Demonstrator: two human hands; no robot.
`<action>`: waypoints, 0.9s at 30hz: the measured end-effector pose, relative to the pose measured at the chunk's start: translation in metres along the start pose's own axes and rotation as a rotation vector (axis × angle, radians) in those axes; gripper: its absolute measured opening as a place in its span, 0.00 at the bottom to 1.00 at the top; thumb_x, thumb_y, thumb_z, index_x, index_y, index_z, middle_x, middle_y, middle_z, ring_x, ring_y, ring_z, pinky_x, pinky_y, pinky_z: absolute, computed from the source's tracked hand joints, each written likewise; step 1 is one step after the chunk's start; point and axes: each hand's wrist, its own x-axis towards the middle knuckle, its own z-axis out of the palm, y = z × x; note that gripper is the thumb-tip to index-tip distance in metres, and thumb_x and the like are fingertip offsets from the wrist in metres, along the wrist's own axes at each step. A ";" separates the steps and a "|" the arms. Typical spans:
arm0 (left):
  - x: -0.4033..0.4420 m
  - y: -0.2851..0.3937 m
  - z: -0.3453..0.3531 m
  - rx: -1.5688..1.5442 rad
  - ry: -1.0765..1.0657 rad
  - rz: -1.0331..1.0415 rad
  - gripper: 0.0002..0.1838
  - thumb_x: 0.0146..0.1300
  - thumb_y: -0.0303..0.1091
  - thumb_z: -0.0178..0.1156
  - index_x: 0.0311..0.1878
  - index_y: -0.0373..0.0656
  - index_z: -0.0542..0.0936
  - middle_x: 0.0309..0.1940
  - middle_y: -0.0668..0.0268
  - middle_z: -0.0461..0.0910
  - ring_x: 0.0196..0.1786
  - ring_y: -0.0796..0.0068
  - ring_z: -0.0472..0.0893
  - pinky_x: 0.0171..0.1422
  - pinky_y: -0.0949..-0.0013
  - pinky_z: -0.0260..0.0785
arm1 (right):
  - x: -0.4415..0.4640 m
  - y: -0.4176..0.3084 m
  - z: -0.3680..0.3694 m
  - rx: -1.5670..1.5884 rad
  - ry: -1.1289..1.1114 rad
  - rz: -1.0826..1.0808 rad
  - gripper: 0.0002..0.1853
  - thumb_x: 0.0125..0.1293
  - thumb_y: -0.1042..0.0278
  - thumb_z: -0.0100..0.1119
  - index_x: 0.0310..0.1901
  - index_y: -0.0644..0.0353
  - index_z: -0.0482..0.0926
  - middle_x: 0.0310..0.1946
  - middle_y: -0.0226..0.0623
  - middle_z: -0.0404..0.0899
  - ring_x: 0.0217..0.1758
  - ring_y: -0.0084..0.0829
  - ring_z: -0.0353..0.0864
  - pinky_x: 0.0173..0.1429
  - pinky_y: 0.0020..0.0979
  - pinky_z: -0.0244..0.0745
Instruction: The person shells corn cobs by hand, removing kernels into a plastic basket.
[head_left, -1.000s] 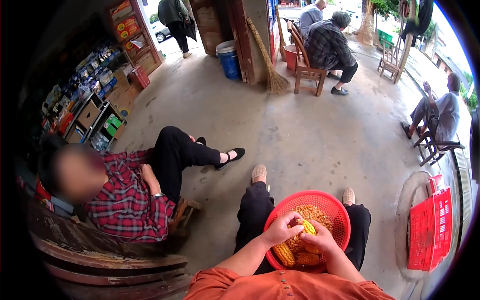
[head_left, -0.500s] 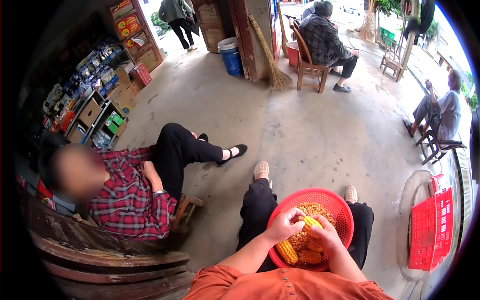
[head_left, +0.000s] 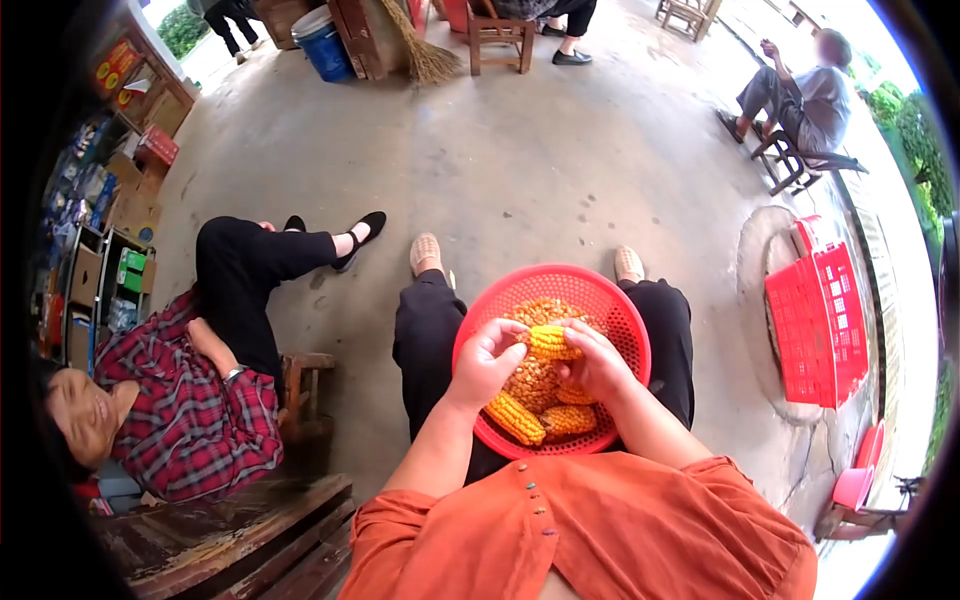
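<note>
Between my hands is a yellow corn cob (head_left: 549, 342), held roughly level above a red plastic basket (head_left: 632, 340) on my lap. My left hand (head_left: 487, 360) pinches the cob's left end with thumb and fingers. At its right end, my right hand (head_left: 597, 362) is closed around the cob. Loose corn kernels (head_left: 535, 383) cover the inside of the basket. A whole corn cob (head_left: 515, 418) lies at the basket's lower left, with other cobs (head_left: 568, 420) beside it, partly under my right hand.
On my left a person in a plaid shirt (head_left: 190, 410) sits by a wooden bench (head_left: 250, 530). To the right stands a red crate (head_left: 818, 325). Another person (head_left: 810, 105) sits on a chair farther off. A straw broom (head_left: 425, 55) leans near a blue bucket (head_left: 322, 45).
My view has tilted down and turned right, so the basket and hands appear higher and farther left. The held cob has turned from slanted to nearly level, with both hands still on it.
</note>
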 end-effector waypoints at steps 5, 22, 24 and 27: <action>-0.002 0.008 0.002 0.019 -0.017 -0.011 0.14 0.66 0.18 0.57 0.53 0.39 0.75 0.46 0.69 0.79 0.49 0.81 0.79 0.57 0.74 0.72 | 0.000 0.000 0.003 -0.014 0.013 0.012 0.11 0.74 0.58 0.57 0.51 0.53 0.75 0.40 0.27 0.78 0.30 0.23 0.75 0.30 0.24 0.71; -0.001 0.004 0.002 0.087 -0.020 -0.066 0.11 0.63 0.19 0.58 0.47 0.42 0.74 0.40 0.74 0.76 0.43 0.86 0.76 0.50 0.78 0.70 | -0.010 -0.003 0.018 -0.450 0.162 -0.153 0.14 0.69 0.61 0.65 0.53 0.54 0.77 0.38 0.23 0.79 0.34 0.15 0.76 0.34 0.18 0.74; -0.001 0.004 0.003 0.120 -0.007 -0.057 0.11 0.63 0.18 0.58 0.47 0.42 0.74 0.40 0.74 0.75 0.43 0.86 0.75 0.50 0.78 0.69 | -0.008 -0.001 0.017 -0.452 0.153 -0.168 0.14 0.69 0.61 0.65 0.53 0.54 0.77 0.36 0.24 0.79 0.31 0.14 0.75 0.32 0.18 0.72; -0.001 0.004 0.003 0.179 0.007 -0.052 0.13 0.61 0.17 0.56 0.47 0.42 0.74 0.39 0.74 0.75 0.42 0.87 0.74 0.49 0.79 0.69 | -0.008 0.000 0.017 -0.488 0.140 -0.181 0.14 0.70 0.61 0.65 0.52 0.55 0.76 0.34 0.24 0.78 0.28 0.14 0.73 0.30 0.19 0.70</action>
